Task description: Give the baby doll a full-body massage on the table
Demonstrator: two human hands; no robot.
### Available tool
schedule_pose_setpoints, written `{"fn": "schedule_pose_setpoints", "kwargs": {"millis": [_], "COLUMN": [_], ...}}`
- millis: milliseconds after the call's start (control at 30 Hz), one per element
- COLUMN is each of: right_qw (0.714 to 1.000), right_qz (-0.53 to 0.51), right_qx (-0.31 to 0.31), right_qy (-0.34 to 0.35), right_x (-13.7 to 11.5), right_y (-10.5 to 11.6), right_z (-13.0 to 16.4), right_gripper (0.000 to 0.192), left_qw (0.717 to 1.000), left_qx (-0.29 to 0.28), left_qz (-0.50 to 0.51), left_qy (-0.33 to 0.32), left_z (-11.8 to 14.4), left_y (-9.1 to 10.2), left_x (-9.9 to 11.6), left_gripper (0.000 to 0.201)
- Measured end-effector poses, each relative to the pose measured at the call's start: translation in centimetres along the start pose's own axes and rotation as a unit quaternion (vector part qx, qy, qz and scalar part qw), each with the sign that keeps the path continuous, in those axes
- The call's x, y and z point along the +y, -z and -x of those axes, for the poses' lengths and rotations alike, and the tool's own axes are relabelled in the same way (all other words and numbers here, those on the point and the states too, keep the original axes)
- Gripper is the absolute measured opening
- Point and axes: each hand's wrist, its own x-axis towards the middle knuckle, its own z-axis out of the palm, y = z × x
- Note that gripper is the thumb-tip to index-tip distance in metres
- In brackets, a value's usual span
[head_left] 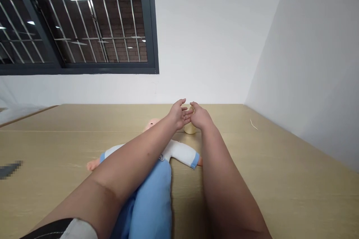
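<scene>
Beyond the doll, both hands at a small jar

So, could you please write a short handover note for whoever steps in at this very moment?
Left hand: open, fingers spread, meeting the right hand just above the small cream jar; its forearm crosses over the doll.
Right hand: at the jar's top, fingers curled there; whether it grips anything is hidden.
Things: the jar stands on the wooden table, just beyond the doll's head. The baby doll lies on its back in a white top and blue trousers, arms spread.
Done: both hands are at the jar.
Left: whether the jar is open cannot be told, so check that first. The doll lies untouched by either hand.
</scene>
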Motion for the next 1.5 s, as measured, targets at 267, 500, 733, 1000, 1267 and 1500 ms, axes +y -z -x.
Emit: {"fn": "schedule_pose_setpoints", "kwargs": {"millis": [267,500,733,1000,1267,1500], "right_qw": [1.000,0.999,0.950,0.948,0.932,0.936], "right_qz": [0.005,0.001,-0.082,0.012,-0.032,-0.018], "right_qx": [-0.005,0.033,-0.174,-0.200,-0.201,-0.189], "right_qy": [-0.004,0.042,0.246,0.245,0.299,0.297], "right_x": [-0.5,-4.0,-14.2,-17.6,-19.1,-18.0], "right_y": [0.4,1.4,0.9,-0.5,0.3,-0.8], "right_z": [0.2,0.8,6.8,10.2,12.5,11.3], "right_gripper": [0.065,0.071,0.062,0.072,0.091,0.092], "left_qw": [0.999,0.996,0.973,0.961,0.950,0.953], "left_qx": [-0.032,-0.028,0.010,0.047,0.014,0.014], "left_qz": [0.043,0.087,0.215,0.249,0.274,0.280], "left_qy": [0.008,-0.022,-0.083,-0.116,-0.151,-0.113], "left_z": [0.5,3.6,8.3,11.0,12.7,13.5], "left_y": [0.8,4.6,7.2,10.8,9.7,8.5], "left_x": [0.2,1.5,2.6,6.4,6.5,5.7], "left_gripper": [0.037,0.044,0.057,0.063,0.063,0.058]}}
